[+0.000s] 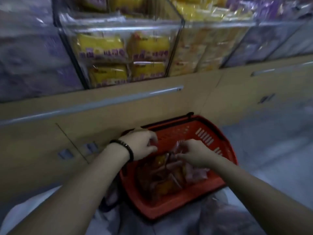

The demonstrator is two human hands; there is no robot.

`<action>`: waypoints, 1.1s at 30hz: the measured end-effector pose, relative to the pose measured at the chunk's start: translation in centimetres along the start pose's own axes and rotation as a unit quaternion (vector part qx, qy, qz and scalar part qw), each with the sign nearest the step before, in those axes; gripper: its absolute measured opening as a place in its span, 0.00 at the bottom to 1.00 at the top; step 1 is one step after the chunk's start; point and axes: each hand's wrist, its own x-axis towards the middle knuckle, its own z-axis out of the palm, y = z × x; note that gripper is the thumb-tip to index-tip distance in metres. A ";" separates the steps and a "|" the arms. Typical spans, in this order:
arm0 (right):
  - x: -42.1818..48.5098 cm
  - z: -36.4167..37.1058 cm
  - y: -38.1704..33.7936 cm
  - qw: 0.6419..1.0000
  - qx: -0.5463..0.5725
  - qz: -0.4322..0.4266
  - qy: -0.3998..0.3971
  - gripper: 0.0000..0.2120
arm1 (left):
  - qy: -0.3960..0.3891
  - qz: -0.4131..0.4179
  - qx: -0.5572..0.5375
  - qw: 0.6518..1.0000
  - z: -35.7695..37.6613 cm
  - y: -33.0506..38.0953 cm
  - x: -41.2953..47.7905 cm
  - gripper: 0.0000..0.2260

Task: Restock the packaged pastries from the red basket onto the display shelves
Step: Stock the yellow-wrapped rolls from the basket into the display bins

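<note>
The left hand [140,145] and right hand [194,153] reach into the red basket [177,202] among wrapped pastries [162,178]. Yellow packets [101,48] fill the shelves [118,28] above.

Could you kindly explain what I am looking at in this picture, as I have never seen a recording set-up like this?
There is no machine here. A person wears one wide-angle camera on the head, looking forward and down, so the two bare arms coming in from below are their own. The left hand, with a dark bracelet on its wrist, and the right hand both reach into a red basket, which holds packaged pastries. The picture is blurred, so I cannot tell whether either hand has closed its grip on a packet. Above are the display shelves, clear bins stocked with yellow packets, standing over a tan cabinet.
</note>
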 end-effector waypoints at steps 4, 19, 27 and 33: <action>2.6 4.5 4.6 0.990 -0.081 0.083 -0.084 0.16 | -0.123 -0.062 0.071 0.988 -0.9 -1.4 0.9 0.22; 11.0 16.9 4.9 0.931 -0.308 0.085 -0.177 0.39 | -0.203 -0.070 0.076 0.974 -1.6 -1.2 4.3 0.26; 11.5 18.6 4.1 0.909 -0.377 0.090 -0.154 0.39 | -0.189 -0.062 0.079 0.977 -1.6 -1.8 4.5 0.25; 11.8 16.6 3.7 0.911 -0.363 0.045 -0.190 0.40 | -0.198 -0.056 0.093 0.974 -2.0 -2.0 4.5 0.25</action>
